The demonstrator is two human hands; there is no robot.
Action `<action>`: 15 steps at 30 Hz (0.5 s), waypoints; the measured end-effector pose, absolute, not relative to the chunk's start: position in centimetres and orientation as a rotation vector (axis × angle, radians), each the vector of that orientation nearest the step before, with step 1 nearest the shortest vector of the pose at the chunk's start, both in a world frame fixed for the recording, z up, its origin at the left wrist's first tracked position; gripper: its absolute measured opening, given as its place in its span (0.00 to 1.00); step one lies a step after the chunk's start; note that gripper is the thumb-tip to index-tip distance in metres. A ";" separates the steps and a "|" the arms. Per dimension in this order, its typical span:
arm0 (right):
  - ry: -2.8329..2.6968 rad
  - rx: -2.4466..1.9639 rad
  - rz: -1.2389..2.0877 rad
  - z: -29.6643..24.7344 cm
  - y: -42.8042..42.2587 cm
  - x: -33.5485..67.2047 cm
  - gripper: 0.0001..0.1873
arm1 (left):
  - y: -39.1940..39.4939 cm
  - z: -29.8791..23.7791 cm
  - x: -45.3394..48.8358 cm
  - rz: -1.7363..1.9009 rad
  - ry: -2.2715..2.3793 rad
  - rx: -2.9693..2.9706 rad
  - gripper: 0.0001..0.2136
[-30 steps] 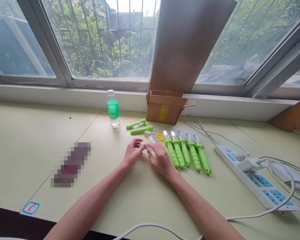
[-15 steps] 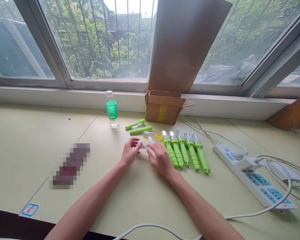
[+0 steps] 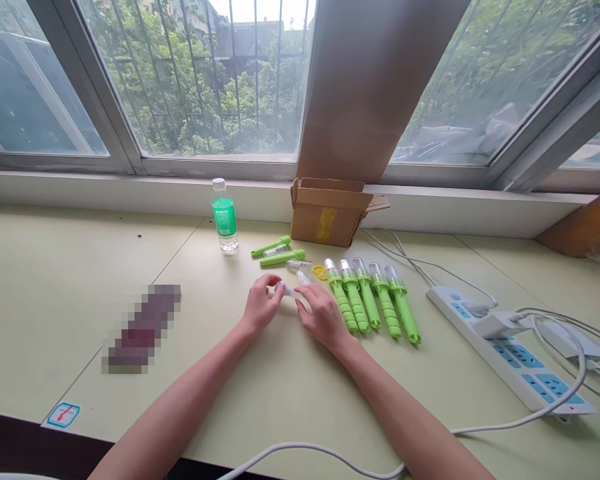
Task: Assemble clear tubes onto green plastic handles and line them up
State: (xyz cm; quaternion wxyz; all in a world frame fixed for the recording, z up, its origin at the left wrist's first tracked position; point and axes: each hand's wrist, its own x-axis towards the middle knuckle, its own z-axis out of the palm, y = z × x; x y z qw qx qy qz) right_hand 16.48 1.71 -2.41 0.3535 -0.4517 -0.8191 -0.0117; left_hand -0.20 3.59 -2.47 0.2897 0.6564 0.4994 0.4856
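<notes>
Between my hands is a small white cylindrical part (image 3: 289,291), partly covered by fingers. My left hand (image 3: 261,303) pinches its left end, and my right hand (image 3: 323,315) grips its right end. Just beyond my right fingertips lies a whitish clear piece (image 3: 303,277). Behind it are a clear ribbed cap (image 3: 299,265) and some yellow rings (image 3: 319,271). Two green stick handles (image 3: 283,258) lie further back with another clear cap (image 3: 276,250) between them. Right of my right hand, several green sticks with clear tops (image 3: 363,293) lie side by side.
A water bottle (image 3: 225,217) and an open cardboard box (image 3: 327,213) stand toward the window. A white power strip (image 3: 510,353) with plugs and cables is at right. A white cable (image 3: 300,445) crosses the front edge. A blurred dark object (image 3: 144,327) lies at left.
The view has shifted very slightly. Both hands keep nearly the same place and hold on the white part; nothing on the table has been moved.
</notes>
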 end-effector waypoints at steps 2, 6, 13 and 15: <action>-2.129 -1.171 -0.039 -2.5 1.8 16.6 0.14 | 3.5 -2.6 -0.3 1.261 1.358 1.893 0.08; -2.142 -1.183 -0.046 -2.8 1.9 16.7 0.13 | 3.3 -2.7 -0.3 1.178 1.355 2.120 0.09; -2.165 -1.260 -0.073 -3.1 2.1 16.9 0.13 | 3.2 -3.0 -0.2 1.085 1.403 2.213 0.11; -2.170 -1.280 -0.084 -3.2 2.1 16.9 0.13 | 3.3 -3.1 -0.2 1.088 1.404 2.221 0.11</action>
